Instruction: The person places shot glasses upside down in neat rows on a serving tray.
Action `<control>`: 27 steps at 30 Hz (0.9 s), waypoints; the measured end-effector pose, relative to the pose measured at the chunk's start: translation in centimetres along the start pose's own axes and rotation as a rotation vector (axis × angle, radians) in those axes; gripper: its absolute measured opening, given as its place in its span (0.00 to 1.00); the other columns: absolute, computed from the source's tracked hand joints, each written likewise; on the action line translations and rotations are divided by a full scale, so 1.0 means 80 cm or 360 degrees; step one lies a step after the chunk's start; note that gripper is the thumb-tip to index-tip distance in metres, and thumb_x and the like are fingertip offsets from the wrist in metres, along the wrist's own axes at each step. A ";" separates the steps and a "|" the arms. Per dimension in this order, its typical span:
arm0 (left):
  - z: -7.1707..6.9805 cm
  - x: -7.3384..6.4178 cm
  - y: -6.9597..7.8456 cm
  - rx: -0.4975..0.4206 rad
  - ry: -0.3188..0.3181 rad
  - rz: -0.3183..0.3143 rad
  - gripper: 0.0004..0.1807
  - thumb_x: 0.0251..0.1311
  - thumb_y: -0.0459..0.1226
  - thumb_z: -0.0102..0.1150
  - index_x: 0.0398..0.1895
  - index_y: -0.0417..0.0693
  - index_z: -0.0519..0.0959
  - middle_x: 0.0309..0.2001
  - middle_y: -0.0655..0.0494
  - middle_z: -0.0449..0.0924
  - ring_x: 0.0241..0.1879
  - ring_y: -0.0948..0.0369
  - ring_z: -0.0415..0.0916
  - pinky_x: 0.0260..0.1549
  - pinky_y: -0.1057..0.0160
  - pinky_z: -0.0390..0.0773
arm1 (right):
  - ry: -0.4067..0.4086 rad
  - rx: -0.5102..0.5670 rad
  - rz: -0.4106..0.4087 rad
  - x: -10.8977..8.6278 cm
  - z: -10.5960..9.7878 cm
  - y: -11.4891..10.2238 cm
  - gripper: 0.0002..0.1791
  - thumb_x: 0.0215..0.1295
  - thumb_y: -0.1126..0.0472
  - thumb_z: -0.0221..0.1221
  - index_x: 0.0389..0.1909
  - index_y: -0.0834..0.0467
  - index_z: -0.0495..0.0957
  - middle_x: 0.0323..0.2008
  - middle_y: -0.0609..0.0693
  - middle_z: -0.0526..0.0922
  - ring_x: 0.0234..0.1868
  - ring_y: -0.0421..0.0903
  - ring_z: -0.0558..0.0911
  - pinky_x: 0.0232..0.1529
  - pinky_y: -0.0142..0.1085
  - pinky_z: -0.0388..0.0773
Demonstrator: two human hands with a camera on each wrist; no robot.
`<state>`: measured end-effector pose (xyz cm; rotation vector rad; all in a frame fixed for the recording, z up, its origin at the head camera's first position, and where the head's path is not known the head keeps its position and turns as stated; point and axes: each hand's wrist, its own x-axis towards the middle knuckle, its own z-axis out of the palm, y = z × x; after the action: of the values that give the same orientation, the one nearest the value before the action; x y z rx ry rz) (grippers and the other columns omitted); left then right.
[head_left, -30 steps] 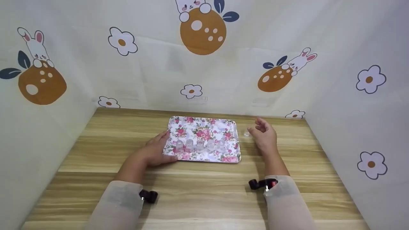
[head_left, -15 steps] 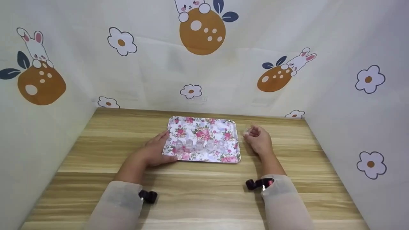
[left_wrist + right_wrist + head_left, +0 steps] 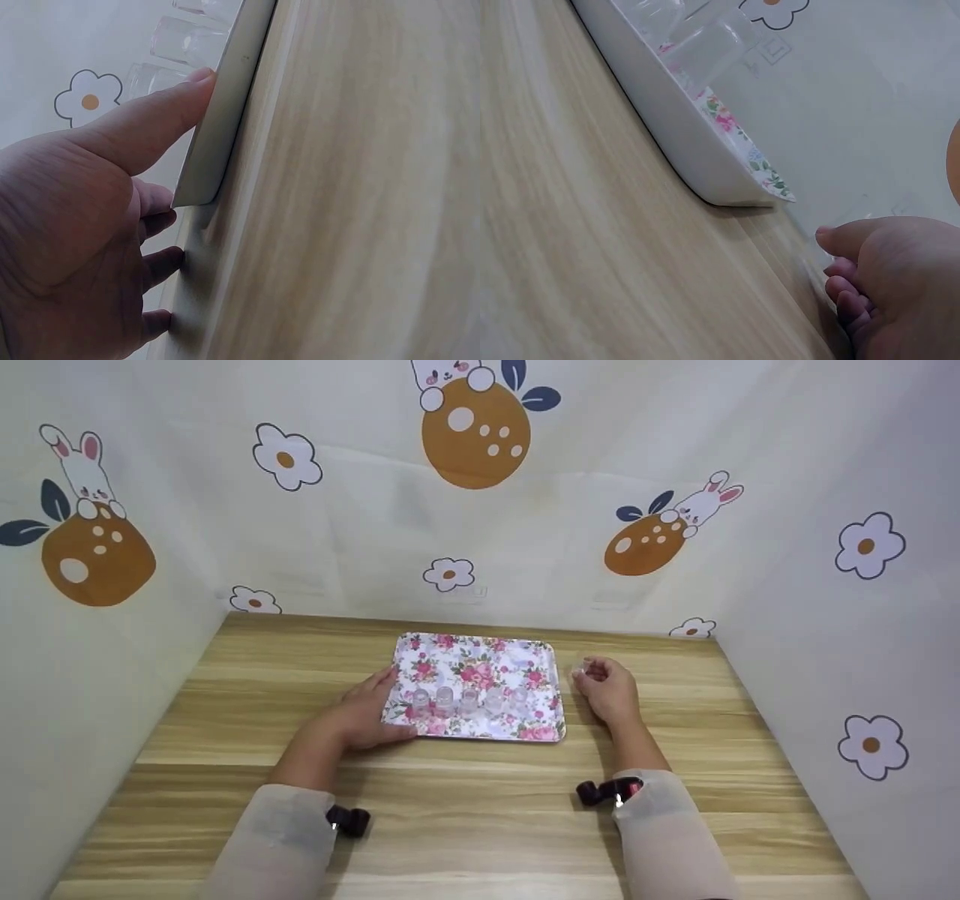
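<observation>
A floral tray [image 3: 480,654] lies on the table, with several small clear cups [image 3: 469,701] standing in a row along its near side. My left hand [image 3: 364,716] holds the tray's near left corner. In the left wrist view the thumb [image 3: 172,105] lies on the rim, the fingers round the side. To the right of the tray, my right hand [image 3: 613,690] pinches another small clear cup [image 3: 578,668] between thumb and fingers. That cup is mostly hidden behind the hand in the right wrist view, where the right hand [image 3: 900,277] sits just past the tray's corner.
The wooden table [image 3: 480,825] runs back to a pale cloth wall [image 3: 360,547] printed with flowers, rabbits and oranges. Cloth also closes off both sides. A black wrist camera [image 3: 351,822] sits at the left cuff, another black camera [image 3: 592,793] at the right.
The right hand has moved slightly left and nearer, and its fingers have closed on the clear cup beside the tray. The left hand, tray and row of cups look the same.
</observation>
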<state>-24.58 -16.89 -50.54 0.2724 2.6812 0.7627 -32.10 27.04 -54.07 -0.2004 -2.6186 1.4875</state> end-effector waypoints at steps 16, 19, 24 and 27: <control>-0.002 0.002 -0.002 0.0000 -0.0012 0.0027 0.66 0.62 0.65 0.69 0.89 0.47 0.40 0.90 0.48 0.34 0.87 0.35 0.36 0.82 0.25 0.36 | -0.0010 0.0208 -0.0034 -0.028 -0.009 -0.051 0.21 0.65 0.56 0.73 0.54 0.63 0.84 0.53 0.60 0.88 0.57 0.52 0.86 0.52 0.28 0.85; -0.001 0.003 -0.002 0.0006 -0.0003 0.0029 0.67 0.62 0.66 0.69 0.89 0.47 0.40 0.90 0.48 0.34 0.87 0.35 0.36 0.82 0.25 0.36 | -0.0035 0.0271 -0.0078 -0.039 -0.013 -0.061 0.20 0.65 0.58 0.74 0.54 0.61 0.85 0.49 0.57 0.89 0.53 0.50 0.87 0.48 0.26 0.86; -0.001 0.002 -0.001 0.0002 0.0000 0.0024 0.67 0.61 0.66 0.69 0.89 0.48 0.40 0.90 0.47 0.34 0.87 0.35 0.36 0.82 0.25 0.37 | -0.0082 0.0346 -0.0162 -0.059 -0.019 -0.074 0.19 0.63 0.63 0.75 0.54 0.62 0.86 0.43 0.51 0.88 0.45 0.44 0.86 0.45 0.26 0.86; -0.001 0.001 -0.001 -0.0011 -0.0005 0.0026 0.67 0.62 0.66 0.69 0.89 0.48 0.40 0.90 0.47 0.34 0.87 0.35 0.36 0.82 0.26 0.38 | -0.0107 0.0400 -0.0225 -0.067 -0.020 -0.080 0.16 0.62 0.67 0.73 0.50 0.65 0.84 0.40 0.50 0.88 0.43 0.42 0.86 0.45 0.26 0.85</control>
<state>-24.71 -16.98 -50.57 0.2935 2.6763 0.7754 -26.93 24.21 -47.98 0.0591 -2.4048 1.7784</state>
